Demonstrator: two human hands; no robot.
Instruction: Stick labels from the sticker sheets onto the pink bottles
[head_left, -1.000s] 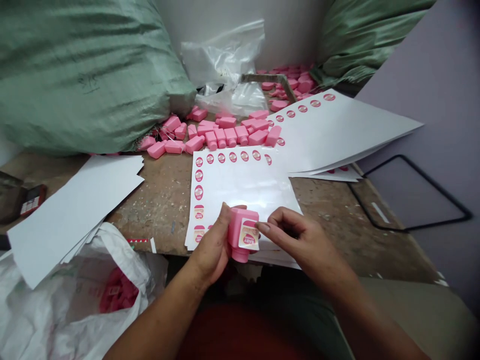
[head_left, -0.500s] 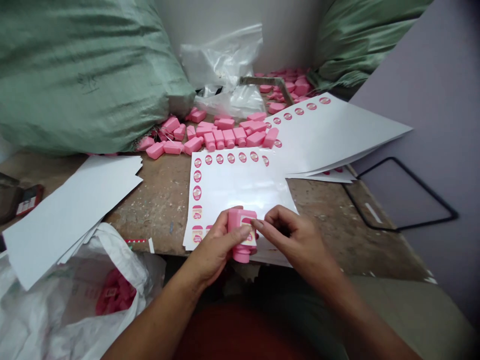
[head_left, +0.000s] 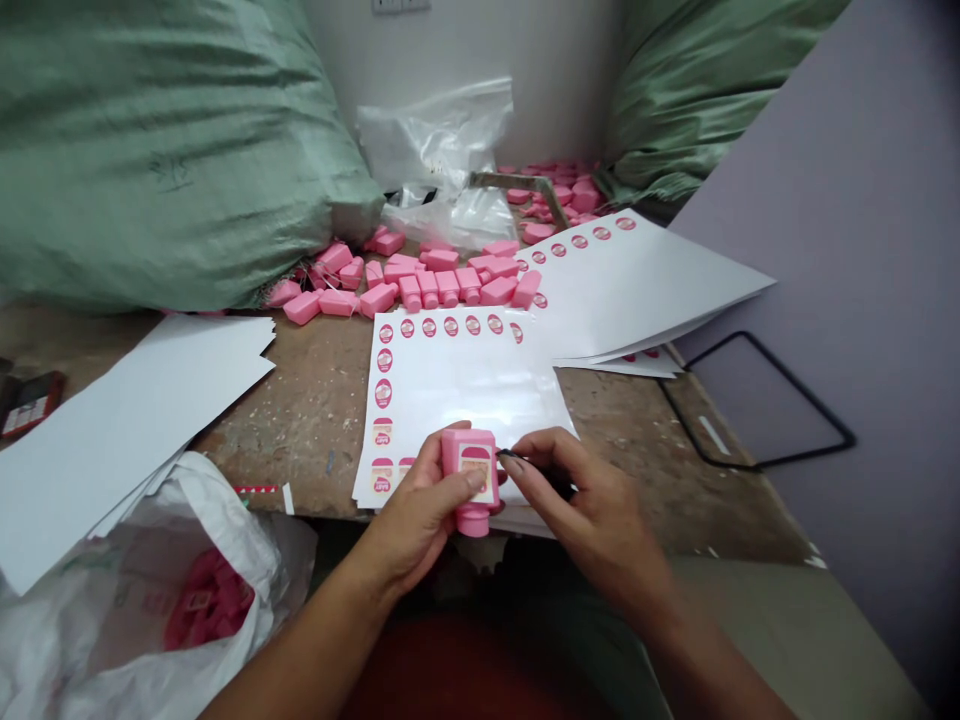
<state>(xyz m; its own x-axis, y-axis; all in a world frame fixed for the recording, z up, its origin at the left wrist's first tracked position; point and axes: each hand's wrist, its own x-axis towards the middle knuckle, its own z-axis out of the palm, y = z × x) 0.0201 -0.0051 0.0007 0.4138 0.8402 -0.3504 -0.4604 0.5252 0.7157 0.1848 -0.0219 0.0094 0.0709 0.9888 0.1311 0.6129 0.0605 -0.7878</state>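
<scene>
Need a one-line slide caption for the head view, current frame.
Left hand holds a small pink bottle with its label facing up, right hand beside it, over a sticker sheet on the worn table.

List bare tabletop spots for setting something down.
Bare brown tabletop lies between the white paper stack and the sticker sheet, and again right of that sheet. Crowded at the back: loose pink plastic bottles.
</scene>
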